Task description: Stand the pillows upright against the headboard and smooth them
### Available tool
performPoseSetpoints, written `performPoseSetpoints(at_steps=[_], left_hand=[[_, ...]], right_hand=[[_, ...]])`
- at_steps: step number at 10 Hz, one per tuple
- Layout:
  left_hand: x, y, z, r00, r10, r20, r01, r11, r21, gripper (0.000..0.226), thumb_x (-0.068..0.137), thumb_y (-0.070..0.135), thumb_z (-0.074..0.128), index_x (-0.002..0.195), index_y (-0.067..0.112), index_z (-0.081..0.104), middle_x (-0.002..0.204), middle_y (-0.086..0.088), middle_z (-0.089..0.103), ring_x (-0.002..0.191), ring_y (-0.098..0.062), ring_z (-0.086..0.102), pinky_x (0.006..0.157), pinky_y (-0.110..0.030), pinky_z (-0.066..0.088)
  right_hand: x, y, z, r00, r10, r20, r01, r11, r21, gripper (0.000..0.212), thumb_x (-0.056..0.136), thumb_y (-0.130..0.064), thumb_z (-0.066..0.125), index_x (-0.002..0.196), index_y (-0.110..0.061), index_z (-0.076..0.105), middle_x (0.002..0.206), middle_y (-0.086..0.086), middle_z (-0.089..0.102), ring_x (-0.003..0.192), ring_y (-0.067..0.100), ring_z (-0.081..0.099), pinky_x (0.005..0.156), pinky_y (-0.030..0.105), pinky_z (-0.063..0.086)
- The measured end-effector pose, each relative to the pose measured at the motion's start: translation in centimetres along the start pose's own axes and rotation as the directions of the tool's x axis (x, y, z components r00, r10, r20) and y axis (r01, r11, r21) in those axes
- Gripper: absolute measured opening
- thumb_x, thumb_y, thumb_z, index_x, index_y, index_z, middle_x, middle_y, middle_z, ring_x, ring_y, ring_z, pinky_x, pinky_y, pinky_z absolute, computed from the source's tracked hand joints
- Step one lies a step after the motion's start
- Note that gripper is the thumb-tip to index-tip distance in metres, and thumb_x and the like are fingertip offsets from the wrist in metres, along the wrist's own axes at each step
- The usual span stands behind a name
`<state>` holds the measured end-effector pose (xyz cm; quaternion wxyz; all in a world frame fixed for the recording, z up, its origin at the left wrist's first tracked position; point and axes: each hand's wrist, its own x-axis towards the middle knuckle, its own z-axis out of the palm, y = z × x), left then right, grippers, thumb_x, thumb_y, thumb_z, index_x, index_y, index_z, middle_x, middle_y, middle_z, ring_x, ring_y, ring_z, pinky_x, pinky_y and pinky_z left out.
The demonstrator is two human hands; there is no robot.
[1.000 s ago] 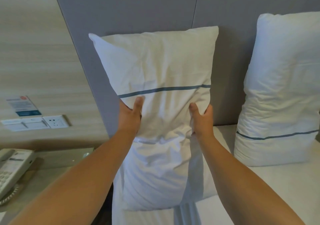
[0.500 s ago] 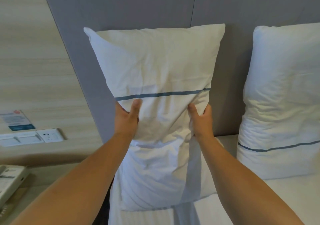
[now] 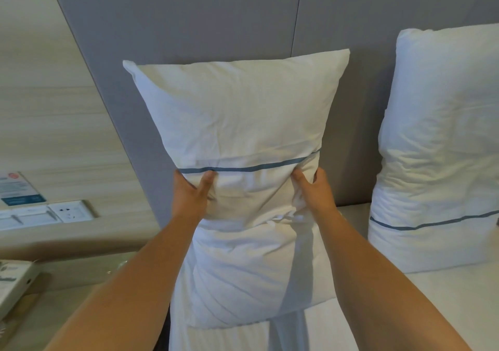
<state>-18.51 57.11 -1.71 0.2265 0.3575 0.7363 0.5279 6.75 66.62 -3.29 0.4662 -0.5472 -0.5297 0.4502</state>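
A white pillow (image 3: 237,113) with a blue stripe stands upright in front of the grey headboard (image 3: 189,18); its lower end rests on the bed. My left hand (image 3: 190,195) grips its left edge just under the stripe, thumb pressed on the front. My right hand (image 3: 313,192) pinches the right edge at the same height, bunching the fabric into creases. A second white pillow (image 3: 442,140) with the same stripe stands upright against the headboard at the right, wrinkled, untouched.
White bedding (image 3: 432,302) covers the mattress below the pillows. Left of the headboard is a wood-panel wall with a socket and switch plate (image 3: 54,213) and a small notice card (image 3: 19,188). A nightstand with a boxed item (image 3: 13,283) sits at lower left.
The pillow sits lower in the view and its stripe has come down to my fingertips. Both hands keep their grip on the pillow's sides.
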Motion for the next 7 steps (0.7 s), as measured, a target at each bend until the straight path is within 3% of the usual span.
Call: performPoseSetpoints(at_steps=[1, 3, 4, 5, 7], left_hand=[[0.0, 0.0, -0.3, 1.000, 0.023, 0.009, -0.023, 1.000, 0.014, 0.056, 0.083, 0.054, 0.063, 0.120, 0.022, 0.037, 0.107, -0.005, 0.055, 0.095, -0.021, 0.055, 0.084, -0.030, 0.037], [0.1, 0.1, -0.7, 0.996, 0.085, 0.011, -0.085, 0.996, -0.016, 0.072, 0.077, 0.058, 0.067, 0.131, 0.021, 0.039, 0.123, 0.003, 0.051, 0.112, -0.017, 0.051, 0.093, -0.031, 0.039], [-0.2, 0.6, -1.1, 0.995, 0.090, -0.036, -0.089, 0.996, 0.027, 0.078, 0.078, 0.057, 0.067, 0.139, 0.023, 0.032, 0.131, 0.002, 0.047, 0.122, -0.021, 0.047, 0.098, -0.036, 0.040], [-0.1, 1.0, -1.7, 0.989, 0.136, -0.060, -0.130, 0.987, 0.093, 0.097, 0.075, 0.064, 0.065, 0.149, 0.025, 0.015, 0.149, -0.002, 0.033, 0.136, -0.022, 0.033, 0.110, -0.042, 0.034], [-0.7, 2.7, -3.9, 0.948, 0.304, -0.091, -0.255, 0.900, 0.353, 0.109, 0.074, 0.077, 0.050, 0.153, 0.019, 0.002, 0.162, -0.007, 0.007, 0.148, -0.026, 0.011, 0.119, -0.046, 0.015]], right_hand=[[0.0, 0.0, -0.1, 1.000, -0.003, -0.003, 0.003, 0.998, -0.056, 0.059, 0.084, -0.052, 0.069, 0.129, -0.020, 0.049, 0.120, -0.003, 0.062, 0.107, 0.017, 0.060, 0.091, 0.037, 0.049], [-0.6, -0.9, -0.8, 1.000, 0.000, -0.029, -0.004, 0.990, -0.144, 0.065, 0.082, -0.059, 0.066, 0.131, -0.020, 0.048, 0.121, -0.003, 0.060, 0.108, 0.018, 0.059, 0.086, 0.033, 0.046], [-1.2, -1.4, -1.1, 0.999, -0.025, -0.043, 0.016, 0.978, -0.206, 0.074, 0.082, -0.059, 0.066, 0.139, -0.018, 0.041, 0.134, 0.001, 0.052, 0.119, 0.019, 0.052, 0.094, 0.035, 0.044], [-1.3, -2.0, -1.4, 0.996, -0.077, -0.040, 0.064, 0.962, -0.267, 0.080, 0.079, -0.063, 0.066, 0.143, -0.024, 0.037, 0.144, 0.001, 0.046, 0.130, 0.021, 0.046, 0.101, 0.046, 0.047], [-1.9, -4.2, -1.1, 0.954, -0.289, -0.086, 0.226, 0.874, -0.430, 0.083, 0.075, -0.074, 0.059, 0.141, -0.029, 0.039, 0.142, 0.000, 0.048, 0.130, 0.022, 0.046, 0.105, 0.048, 0.043]])
